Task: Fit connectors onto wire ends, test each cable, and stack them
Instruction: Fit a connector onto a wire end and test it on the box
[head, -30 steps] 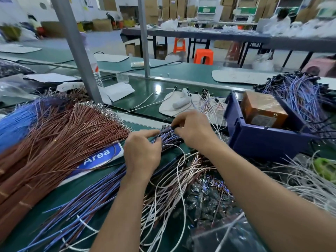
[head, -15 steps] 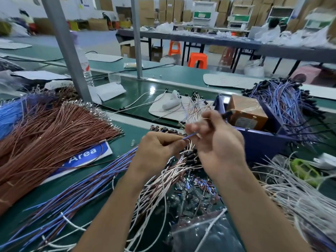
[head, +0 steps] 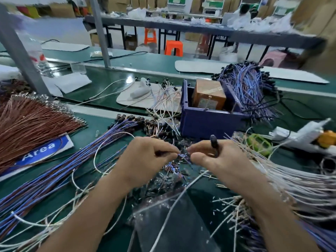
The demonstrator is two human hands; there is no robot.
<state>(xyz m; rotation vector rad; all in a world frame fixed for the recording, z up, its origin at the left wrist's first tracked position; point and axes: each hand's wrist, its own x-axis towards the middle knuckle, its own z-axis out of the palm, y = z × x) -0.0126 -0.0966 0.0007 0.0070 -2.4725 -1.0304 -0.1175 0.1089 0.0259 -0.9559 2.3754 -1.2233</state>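
My left hand [head: 147, 157] pinches the end of a blue wire [head: 181, 155] above a heap of small dark connectors [head: 172, 171] in the middle of the green table. My right hand [head: 216, 157] faces it, fingertips meeting the same wire end, and a black connector [head: 213, 140] sticks up between its curled fingers. A bundle of blue wires [head: 60, 171] with black connectors at their far ends fans out to the left. White wires [head: 291, 180] spread out at the right.
Brown wires [head: 27, 122] lie at the far left over a blue "Area" label [head: 43, 148]. A blue bin [head: 205, 120] with a brown box [head: 209, 94] stands behind my hands. Finished blue cables [head: 249, 88] pile beyond it. A clear bag [head: 174, 220] lies near me.
Both hands have come down and toward me from in front of the blue bin. They now meet low over the connector heap. The view has tilted down.
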